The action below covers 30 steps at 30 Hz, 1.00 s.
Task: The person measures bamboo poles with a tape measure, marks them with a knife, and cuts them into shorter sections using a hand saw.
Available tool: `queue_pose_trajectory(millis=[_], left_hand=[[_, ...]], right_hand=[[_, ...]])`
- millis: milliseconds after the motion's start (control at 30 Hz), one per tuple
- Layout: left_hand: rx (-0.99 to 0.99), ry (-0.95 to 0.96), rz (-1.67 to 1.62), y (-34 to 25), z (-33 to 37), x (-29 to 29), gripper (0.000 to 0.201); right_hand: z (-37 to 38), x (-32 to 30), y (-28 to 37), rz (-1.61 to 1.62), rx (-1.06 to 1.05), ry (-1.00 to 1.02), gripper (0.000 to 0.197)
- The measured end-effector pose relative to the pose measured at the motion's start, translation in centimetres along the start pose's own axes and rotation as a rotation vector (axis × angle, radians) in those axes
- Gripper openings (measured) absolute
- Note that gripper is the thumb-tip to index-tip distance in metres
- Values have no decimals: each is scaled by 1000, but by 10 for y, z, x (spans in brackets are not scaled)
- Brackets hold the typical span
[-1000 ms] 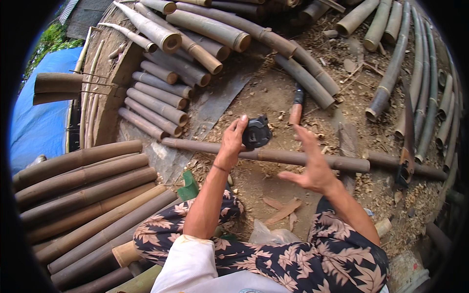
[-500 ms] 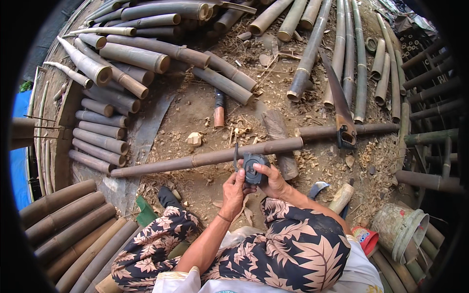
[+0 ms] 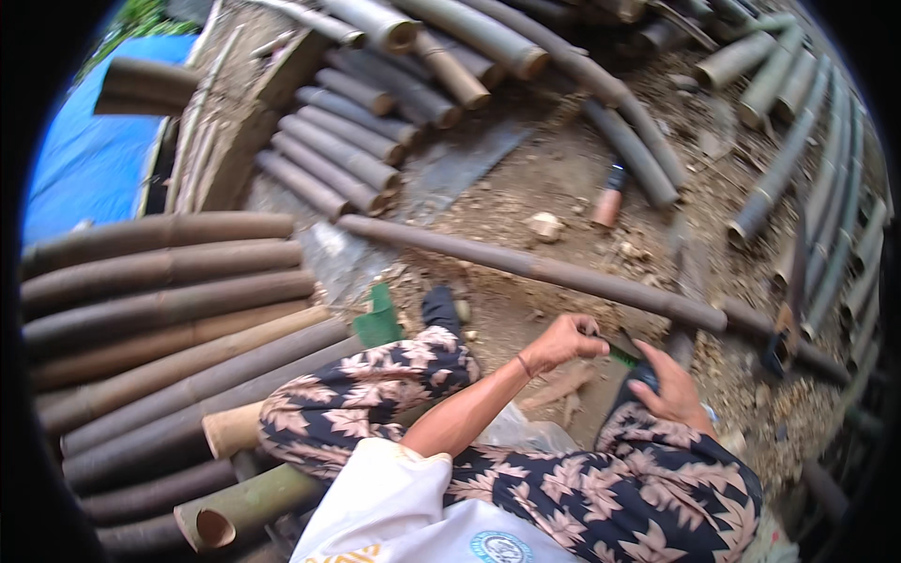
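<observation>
In my right hand [image 3: 678, 387] is a dark tape measure [image 3: 644, 377], its case partly covered by my fingers. Beside it my left hand [image 3: 563, 345] is closed, pinching the end of the tape blade [image 3: 623, 355], a short green and dark strip between the hands. Both hands are over my bent legs, in patterned trousers. Just beyond them a long brown bamboo pole [image 3: 535, 270] lies across the ground, apart from my hands. Motion blurs the finer detail.
Cut bamboo lengths [image 3: 169, 272] are stacked at the left, with short pieces [image 3: 338, 155] behind. A handsaw [image 3: 781, 342] leans at the right. A wooden-handled tool [image 3: 608, 202] lies on the chip-strewn ground. A blue tarp [image 3: 103, 178] covers the far left.
The view has swung left, so the bamboo stack fills more of it. My left hand has moved away from the tape measure case, with a short strip of blade out between the hands.
</observation>
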<state>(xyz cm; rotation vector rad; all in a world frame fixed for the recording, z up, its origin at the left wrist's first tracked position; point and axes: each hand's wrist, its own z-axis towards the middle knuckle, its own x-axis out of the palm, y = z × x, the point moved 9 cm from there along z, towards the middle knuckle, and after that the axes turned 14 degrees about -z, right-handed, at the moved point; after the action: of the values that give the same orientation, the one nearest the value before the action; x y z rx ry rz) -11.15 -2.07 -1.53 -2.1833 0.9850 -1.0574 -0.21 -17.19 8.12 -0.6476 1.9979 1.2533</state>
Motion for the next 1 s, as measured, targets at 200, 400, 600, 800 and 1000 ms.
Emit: queue_pose_trajectory(millis=[200,400,600,800,1000], left_hand=[[403,-627,-637,-102,-80,-316,14],[525,-1240,-803,-93,-160,-438,28],[293,-1170,-542,-87,-124,-402,27],[168,-1133,-402,-85,-102,-391,24],[134,-1166,-383,-72,-97,-406,43]], right_hand=[[-113,-57,-163,-428,243,-47,65],[-75,-99,-144,-553,235,-36,41],[-2,-79,-87,-583,282,46,40],[-19,-88,-109,-590,346,77,40],[-26,-97,-140,-525,292,-83,74]])
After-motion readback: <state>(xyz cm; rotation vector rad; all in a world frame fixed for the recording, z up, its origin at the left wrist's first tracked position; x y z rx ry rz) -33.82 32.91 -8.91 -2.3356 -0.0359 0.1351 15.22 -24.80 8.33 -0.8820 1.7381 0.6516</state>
